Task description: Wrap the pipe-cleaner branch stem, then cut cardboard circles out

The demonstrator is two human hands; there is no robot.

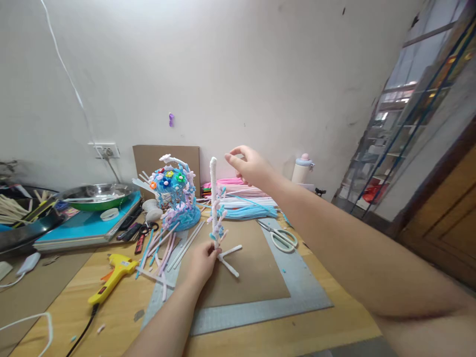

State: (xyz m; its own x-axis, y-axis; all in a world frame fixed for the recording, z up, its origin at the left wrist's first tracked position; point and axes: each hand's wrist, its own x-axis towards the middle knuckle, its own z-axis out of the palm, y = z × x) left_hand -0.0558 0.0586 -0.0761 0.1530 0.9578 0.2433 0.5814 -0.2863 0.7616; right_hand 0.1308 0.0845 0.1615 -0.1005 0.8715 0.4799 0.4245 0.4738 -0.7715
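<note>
My left hand (204,263) is closed around the lower end of a white pipe-cleaner stem (213,183). The stem stands upright above a brown cardboard sheet (253,277). Small pink and blue pipe-cleaner flowers (218,218) climb its lower half. At its base, white prongs (231,258) spread out to the right. My right hand (249,166) hovers just right of the stem's top, apart from it, fingers loosely bent with nothing visible in them. Left of the stem stands a blue pipe-cleaner piece (169,186) covered with colourful flowers.
A grey cutting mat (305,295) lies under the cardboard, with scissors (280,238) at its right. Bundles of pipe cleaners (245,206) lie behind. To the left are a yellow glue gun (115,277), loose pipe-cleaner pieces (159,258) and a metal bowl (98,196). A bottle (302,171) stands back right.
</note>
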